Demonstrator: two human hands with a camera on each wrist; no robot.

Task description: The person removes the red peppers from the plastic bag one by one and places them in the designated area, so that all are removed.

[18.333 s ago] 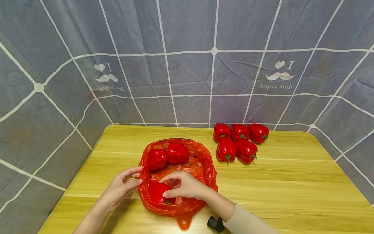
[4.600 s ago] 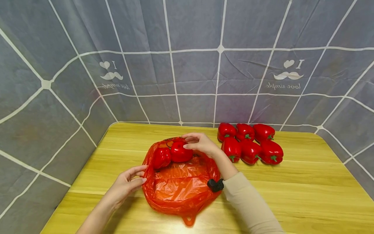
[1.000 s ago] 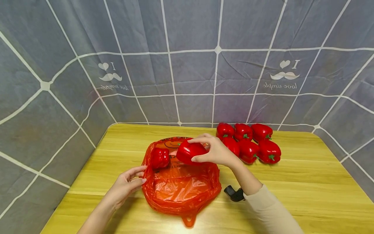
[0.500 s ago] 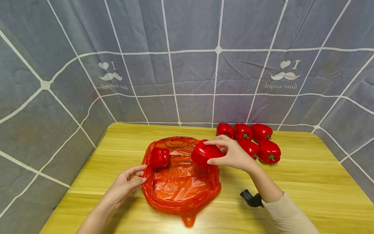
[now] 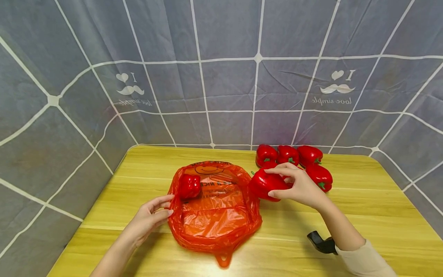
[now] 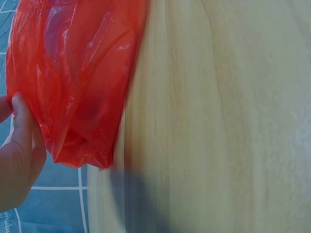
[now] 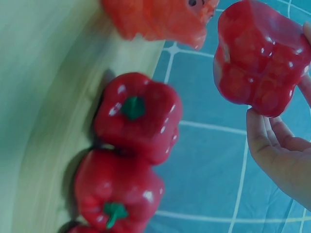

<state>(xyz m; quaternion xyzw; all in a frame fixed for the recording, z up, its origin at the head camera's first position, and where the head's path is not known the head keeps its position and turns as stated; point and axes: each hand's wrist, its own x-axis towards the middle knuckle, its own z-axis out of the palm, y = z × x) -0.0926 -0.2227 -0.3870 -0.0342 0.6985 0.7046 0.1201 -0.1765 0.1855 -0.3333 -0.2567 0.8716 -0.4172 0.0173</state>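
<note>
An orange-red plastic bag (image 5: 214, 242) stands with its mouth open on the table in the head view. One red bell pepper (image 5: 189, 186) lies inside it, at the left. My left hand (image 5: 149, 219) rests its fingertips and thumb against the outside of the bag's left edge. Just right of the bag, my right hand (image 5: 299, 186) grips another red bell pepper (image 5: 264, 186) from its blossom end, green stem pointing left. Behind that hand, several red bell peppers (image 5: 309, 154) sit in two rows, the front row partly hidden. In the right wrist view the held pepper (image 7: 262, 58) is above the table.
The wooden table (image 5: 363, 215) reaches back to a grey curtain (image 5: 228, 88) with white grid lines. A black wrist mount (image 5: 322, 243) hangs at the right wrist. The bag's loose handle (image 5: 223, 259) lies toward the front edge.
My right hand has taken one pepper out of the bag and carried it right, over its rim, toward the pepper group. The left hand has stayed at the bag's edge.
</note>
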